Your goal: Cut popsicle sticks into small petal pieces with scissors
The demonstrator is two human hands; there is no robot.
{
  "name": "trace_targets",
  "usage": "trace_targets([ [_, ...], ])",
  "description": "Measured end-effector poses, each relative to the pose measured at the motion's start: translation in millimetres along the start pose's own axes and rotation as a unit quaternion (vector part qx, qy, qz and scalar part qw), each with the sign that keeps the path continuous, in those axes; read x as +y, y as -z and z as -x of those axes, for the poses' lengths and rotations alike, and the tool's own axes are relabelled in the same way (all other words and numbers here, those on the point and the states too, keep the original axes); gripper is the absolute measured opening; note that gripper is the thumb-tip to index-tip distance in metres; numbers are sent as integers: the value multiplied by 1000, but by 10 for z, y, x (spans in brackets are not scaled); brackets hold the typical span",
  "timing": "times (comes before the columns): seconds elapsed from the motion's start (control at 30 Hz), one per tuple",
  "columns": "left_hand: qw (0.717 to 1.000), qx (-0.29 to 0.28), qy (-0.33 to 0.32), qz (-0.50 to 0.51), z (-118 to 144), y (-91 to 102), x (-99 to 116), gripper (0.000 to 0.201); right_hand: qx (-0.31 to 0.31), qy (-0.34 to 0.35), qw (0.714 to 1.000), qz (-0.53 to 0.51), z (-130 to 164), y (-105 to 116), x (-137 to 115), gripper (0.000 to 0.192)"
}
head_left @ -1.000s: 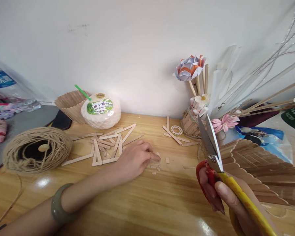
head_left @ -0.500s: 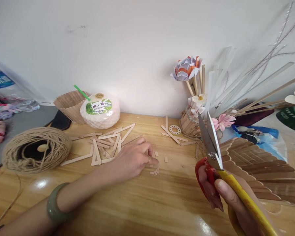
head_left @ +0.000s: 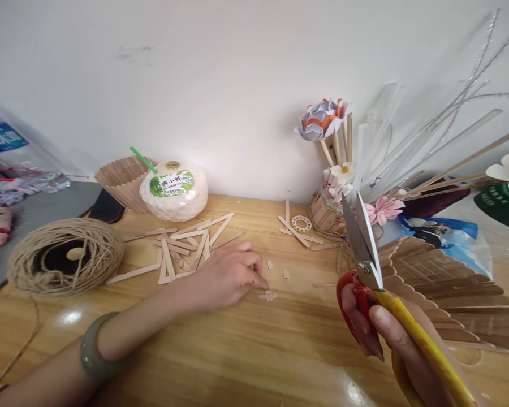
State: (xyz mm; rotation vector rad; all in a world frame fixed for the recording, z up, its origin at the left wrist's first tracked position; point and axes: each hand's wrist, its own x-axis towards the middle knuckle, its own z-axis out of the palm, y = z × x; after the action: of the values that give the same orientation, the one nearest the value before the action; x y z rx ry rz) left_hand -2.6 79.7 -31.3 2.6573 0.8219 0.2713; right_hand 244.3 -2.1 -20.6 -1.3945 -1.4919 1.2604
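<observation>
A white wall (head_left: pixel 233 73) rises at 12 o'clock, and under my arms spreads the wooden table (head_left: pixel 203 362). Taking my left hand as the clock's centre, a basket of flat sticks (head_left: pixel 453 299) lies at 3, well apart, partly behind my right arm. The roll of twine (head_left: pixel 104 257) sits at 9.

My right hand (head_left: pixel 401 339), between 3 and 4, is closed around the scissors (head_left: pixel 368 272): fingers through the red loop, thumb pressed along the yellow handle. The blades point up, slightly parted, and hold nothing between them. My left hand (head_left: pixel 237 274) rests low over the wood, fingers bent together; I cannot tell whether the tips pinch anything.

At 11 stands the wrapped coconut (head_left: pixel 176 198), a green straw (head_left: pixel 143 159) poking from its top. A small stick pot (head_left: pixel 327 210) is at 2; above it, at 1, is the folded paper flower (head_left: pixel 321 121). A green bangle (head_left: pixel 94 355) circles my left wrist. Loose craft sticks (head_left: pixel 166 261) lie crisscrossed at 10, right beside my hand. A pale ring with holes (head_left: pixel 294 225) sits at 2. Smallest are the wood chips (head_left: pixel 268 296), clustered at 4 just beside my fingertips, with two more apart near 3.
</observation>
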Motion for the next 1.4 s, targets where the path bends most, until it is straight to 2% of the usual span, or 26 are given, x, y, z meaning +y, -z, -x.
trace_targets([
  [0.27,998,-20,16,49,-19,-27,-2,15,-1,33,999,4,-12,12,101,41],
  [0.37,997,-1,29,75,-26,-29,-12,13,10,26,1000,-3,-16,12,91,41],
  [0.5,995,10,90,50,-20,-36,-34,6,17,20,1000,-16,-24,10,72,41],
  [0.63,995,-4,86,50,-21,-50,-43,9,10,17,1000,-11,-25,6,69,42],
  [0.83,991,52,109,64,-62,-61,-26,9,15,24,1000,-13,-31,-6,40,42],
  [1.1,978,81,172,86,-151,-180,58,4,3,44,999,-17,-32,20,105,40],
  [1.27,976,109,171,82,-151,-183,33,12,11,44,999,-5,-28,13,86,43],
  [1.4,980,104,151,78,-159,-201,17,15,4,55,998,-4,-34,13,72,43],
])
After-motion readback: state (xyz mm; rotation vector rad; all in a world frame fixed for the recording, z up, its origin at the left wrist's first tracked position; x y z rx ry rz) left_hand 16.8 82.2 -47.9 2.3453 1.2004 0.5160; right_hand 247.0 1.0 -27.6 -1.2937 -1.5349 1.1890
